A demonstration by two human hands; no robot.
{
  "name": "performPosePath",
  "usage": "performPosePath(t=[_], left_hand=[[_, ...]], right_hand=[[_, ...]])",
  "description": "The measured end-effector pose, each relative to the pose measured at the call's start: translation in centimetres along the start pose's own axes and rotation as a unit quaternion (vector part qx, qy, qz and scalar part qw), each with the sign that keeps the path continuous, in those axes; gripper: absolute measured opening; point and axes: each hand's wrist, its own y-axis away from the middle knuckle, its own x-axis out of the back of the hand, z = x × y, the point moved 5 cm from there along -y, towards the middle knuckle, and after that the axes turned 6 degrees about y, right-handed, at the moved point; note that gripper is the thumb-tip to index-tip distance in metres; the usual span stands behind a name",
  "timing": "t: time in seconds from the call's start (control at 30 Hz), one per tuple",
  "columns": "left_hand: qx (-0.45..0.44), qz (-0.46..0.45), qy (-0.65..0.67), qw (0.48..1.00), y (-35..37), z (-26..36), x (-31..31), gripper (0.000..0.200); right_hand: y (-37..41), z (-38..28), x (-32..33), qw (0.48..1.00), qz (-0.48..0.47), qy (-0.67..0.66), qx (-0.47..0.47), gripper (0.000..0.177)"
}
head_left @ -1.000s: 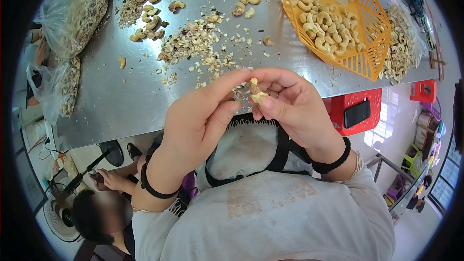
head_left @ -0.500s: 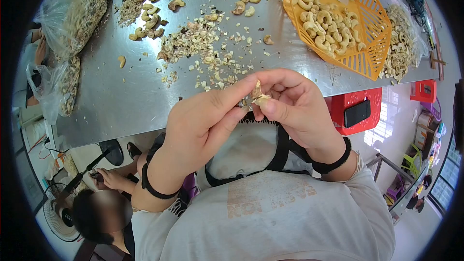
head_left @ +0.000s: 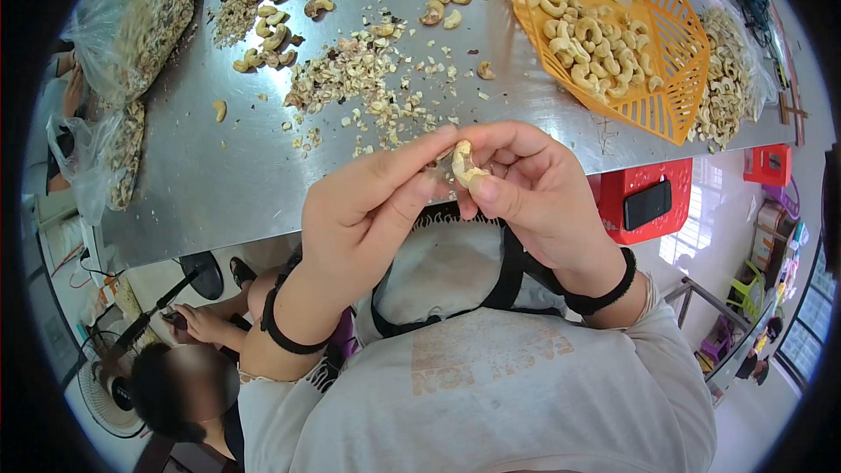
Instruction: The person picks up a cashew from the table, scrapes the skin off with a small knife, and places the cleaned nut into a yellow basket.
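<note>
My right hand [head_left: 539,188] is closed on a cashew nut [head_left: 462,163], pinched between thumb and fingertips above the front edge of the steel table [head_left: 219,201]. Part of the nut is pale and a brownish patch shows on it. Beside it, my left hand [head_left: 372,201] has its thumb and index finger pressed together close to the nut. Something small and thin seems to sit between those fingers, but I cannot make out what. A heap of pale and brown skin flakes [head_left: 346,74] lies on the table just beyond my hands.
An orange slotted basket [head_left: 679,118] of cashews stands at the back right, beside a bag of cashews [head_left: 723,79]. Loose cashews [head_left: 272,35] and filled plastic bags [head_left: 158,31] are on the left. A phone [head_left: 647,206] rests on a red stool [head_left: 618,193]. Another person [head_left: 188,385] sits lower left.
My left hand has shifted slightly up and left, its fingertips drawing off the cashew. More of the nut's pale surface shows now, and the nut has turned a little in my right hand.
</note>
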Motion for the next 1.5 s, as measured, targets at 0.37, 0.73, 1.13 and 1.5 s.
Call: performPosePath(t=[0.37, 0.73, 1.13, 1.5], left_hand=[[-0.101, -0.017, -0.128, 0.986, -0.6, 1.0, -0.1, 0.037], [-0.052, -0.067, -0.098, 0.992, -0.5, 1.4, 0.2, 0.038], [-0.131, -0.052, -0.158, 0.977, -0.5, 1.1, -0.2, 0.032], [-0.053, -0.049, -0.080, 0.994, -0.5, 1.3, 0.4, 0.034]], right_hand=[[-0.1, 0.0, 0.1, 1.000, 0.002, 0.011, -0.003, 0.030], [0.0, -0.4, 0.0, 0.996, 0.024, 0.081, -0.004, 0.033], [0.1, -0.3, -0.1, 0.994, 0.035, 0.098, 0.021, 0.028], [-0.1, 0.0, -0.1, 0.999, 0.020, 0.047, 0.005, 0.032]])
